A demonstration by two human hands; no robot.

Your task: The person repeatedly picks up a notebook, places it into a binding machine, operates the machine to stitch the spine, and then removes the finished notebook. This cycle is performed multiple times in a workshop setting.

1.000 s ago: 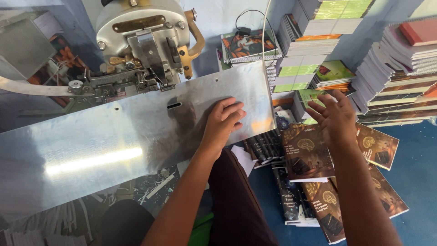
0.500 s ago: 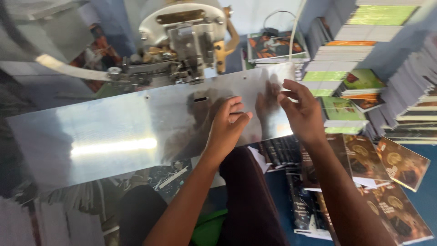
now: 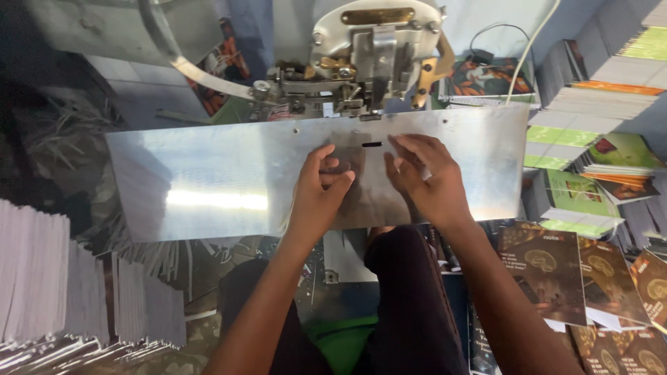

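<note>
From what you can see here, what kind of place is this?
Probably a small print bindery. A stitching machine head stands over a metal work plate under both hands, with stacked booklets and loose brown covers around.

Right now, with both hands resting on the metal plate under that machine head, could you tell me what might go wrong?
The left hand and right hand lie on the metal plate either side of its slot, directly below the machine head; fingers could be caught if it cycles. The plate's bare edge may also scrape the forearms. The stacked booklets on the right lean and might slide.
</note>
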